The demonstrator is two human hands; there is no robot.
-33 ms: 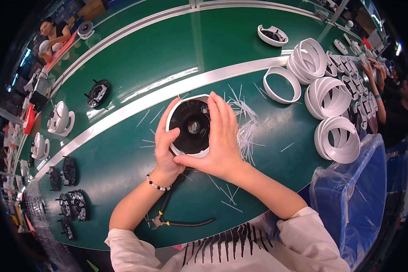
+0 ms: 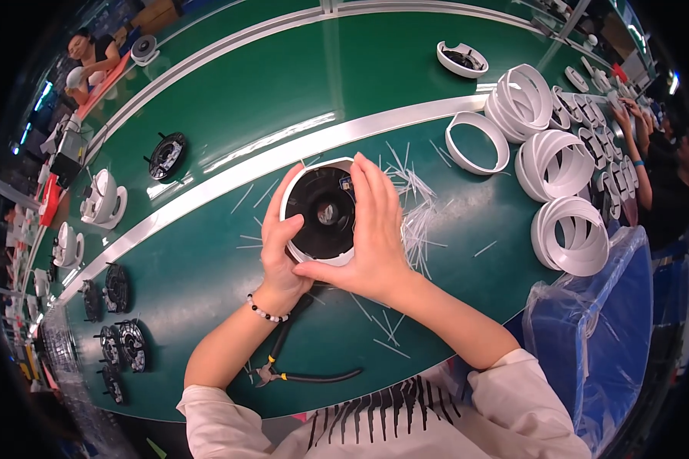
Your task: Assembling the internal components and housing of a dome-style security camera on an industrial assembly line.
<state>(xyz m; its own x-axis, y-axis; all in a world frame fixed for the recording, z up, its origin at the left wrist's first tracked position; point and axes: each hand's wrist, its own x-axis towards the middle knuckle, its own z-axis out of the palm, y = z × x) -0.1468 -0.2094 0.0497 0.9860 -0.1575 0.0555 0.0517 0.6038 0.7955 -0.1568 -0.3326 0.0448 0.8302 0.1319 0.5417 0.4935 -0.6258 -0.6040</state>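
Between both hands I hold a round white housing with a black disc-shaped inside [image 2: 321, 229], its black face turned up toward me. My left hand [image 2: 279, 233] wraps its left side, the thumb lying on the near left rim. My right hand [image 2: 377, 229] grips the right side, fingers along the far rim and thumb along the near one. A small light-coloured piece shows at the upper right of the black face. Below my hands, yellow-and-black cutting pliers [image 2: 272, 372] lie on the green table [image 2: 199, 298].
Thin white strips [image 2: 417, 222] lie scattered around my hands. Stacked white rings [image 2: 553, 167] stand at the right, beside a blue plastic-lined bin [image 2: 608, 344]. Black round parts [image 2: 132, 344] sit at the left. Beyond the pale rail runs a green belt [image 2: 283, 84]. Other people work at both sides.
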